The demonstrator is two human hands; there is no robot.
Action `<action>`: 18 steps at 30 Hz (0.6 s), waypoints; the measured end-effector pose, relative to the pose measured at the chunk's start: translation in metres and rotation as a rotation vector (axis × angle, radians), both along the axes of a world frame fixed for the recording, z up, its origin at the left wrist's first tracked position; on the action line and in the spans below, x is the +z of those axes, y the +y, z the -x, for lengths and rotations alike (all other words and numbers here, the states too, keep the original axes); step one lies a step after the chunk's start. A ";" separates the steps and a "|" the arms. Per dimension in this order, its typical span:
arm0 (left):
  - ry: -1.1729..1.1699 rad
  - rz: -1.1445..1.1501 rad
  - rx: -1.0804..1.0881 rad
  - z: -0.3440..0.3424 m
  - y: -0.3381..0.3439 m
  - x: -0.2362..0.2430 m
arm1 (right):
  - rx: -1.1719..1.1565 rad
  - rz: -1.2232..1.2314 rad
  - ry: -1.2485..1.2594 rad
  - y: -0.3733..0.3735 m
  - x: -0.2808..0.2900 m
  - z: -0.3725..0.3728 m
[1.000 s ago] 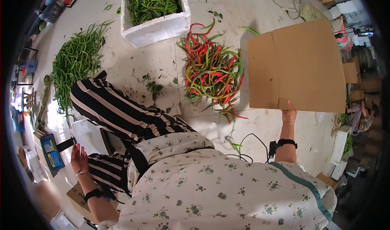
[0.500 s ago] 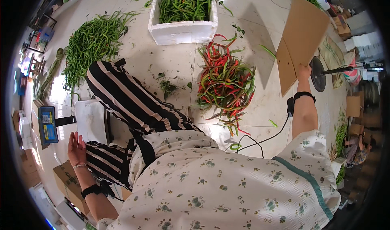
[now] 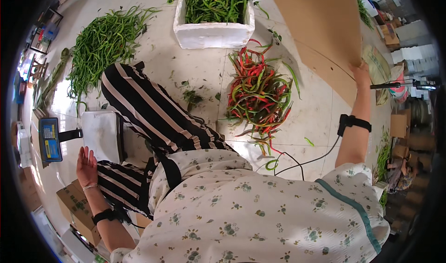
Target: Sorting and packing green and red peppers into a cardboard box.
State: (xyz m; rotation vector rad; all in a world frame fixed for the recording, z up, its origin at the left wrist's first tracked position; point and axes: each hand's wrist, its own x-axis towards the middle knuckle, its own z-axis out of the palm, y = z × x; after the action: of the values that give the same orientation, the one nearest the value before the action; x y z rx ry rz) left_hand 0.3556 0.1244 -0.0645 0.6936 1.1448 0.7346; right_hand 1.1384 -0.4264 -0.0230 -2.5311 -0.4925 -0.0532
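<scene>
My right hand (image 3: 360, 72) grips the lower right edge of a large brown cardboard sheet (image 3: 325, 26), which is held raised and tilted over the floor on the right. Left of the sheet and below it lies a heap of mixed red and green chili peppers (image 3: 260, 93). One long green pepper (image 3: 292, 79) lies along the heap's right side. My left hand (image 3: 87, 166) is open and holds nothing, its fingers stretched out beside my striped trouser leg. Nearest to it is a scale with a white platform (image 3: 101, 135) and a blue display (image 3: 50, 140).
A white foam box (image 3: 213, 35) of green chilies stands at the far middle. A pile of green chilies (image 3: 104, 40) lies at the far left. Leaf scraps (image 3: 191, 98) are scattered between. A black cable (image 3: 320, 154) runs from my right wrist. A cardboard box (image 3: 76, 207) sits at lower left.
The cardboard sheet has swung up and left, now larger in view and covering the black round base. A loose green pepper has shifted left against the heap. My left hand is nearly still.
</scene>
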 end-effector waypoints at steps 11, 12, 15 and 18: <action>-0.147 -0.086 0.023 0.007 -0.013 -0.003 | 0.093 0.587 -0.191 0.132 -0.092 0.000; -0.147 -0.084 0.034 0.004 -0.014 -0.004 | 0.139 0.666 -0.087 0.129 -0.099 0.001; -0.164 -0.117 -0.026 0.001 -0.018 -0.003 | 0.220 0.706 0.000 0.113 -0.105 0.005; -0.167 -0.135 0.000 0.007 -0.019 -0.010 | 0.307 0.663 0.005 0.082 -0.096 0.004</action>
State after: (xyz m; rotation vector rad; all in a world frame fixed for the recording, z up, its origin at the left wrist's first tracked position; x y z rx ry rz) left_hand 0.3486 0.1057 -0.0742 0.7309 0.9491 0.8600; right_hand 1.1348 -0.3449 -0.1190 -3.0464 -1.0294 0.2737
